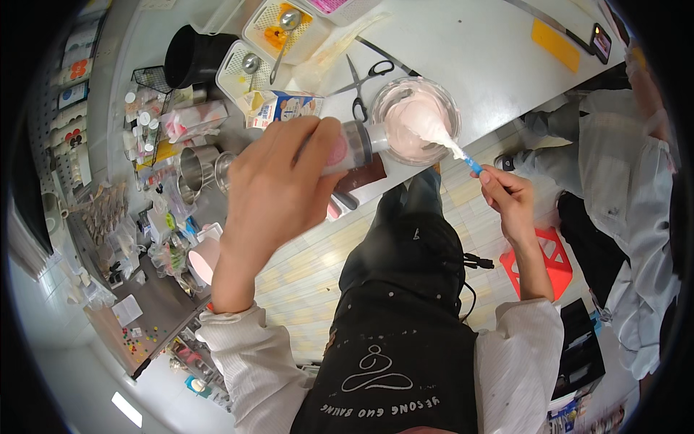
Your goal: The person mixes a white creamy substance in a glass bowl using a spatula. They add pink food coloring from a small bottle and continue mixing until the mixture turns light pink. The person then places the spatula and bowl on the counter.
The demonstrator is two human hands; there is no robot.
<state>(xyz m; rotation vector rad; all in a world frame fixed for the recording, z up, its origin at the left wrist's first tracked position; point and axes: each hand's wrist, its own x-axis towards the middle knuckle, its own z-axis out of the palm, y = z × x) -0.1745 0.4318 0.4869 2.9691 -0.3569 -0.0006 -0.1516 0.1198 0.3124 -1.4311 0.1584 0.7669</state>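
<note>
A clear bowl [416, 120] of pale pink cream stands near the table's edge. My left hand [287, 179] is closed around a clear container [355, 145] with pink contents, tilted sideways; its narrow whitish end reaches the bowl's left rim. My right hand [507, 198] grips the blue handle of a spatula [473, 164]; its head, coated in cream, rests over the bowl. Black-handled scissors [356, 84] lie open beyond the bowl, beside a long dark flat tool [387, 56]. A blue and white carton [282, 106] stands behind my left hand.
White perforated baskets [246, 40] with spoons and a black bin [195, 57] stand at the upper left. Metal cups [198, 165] and packets crowd the left. A yellow sheet [555, 44] and a phone [601, 43] lie at the upper right. A person [612, 163] is at the right, near a red stool [547, 260].
</note>
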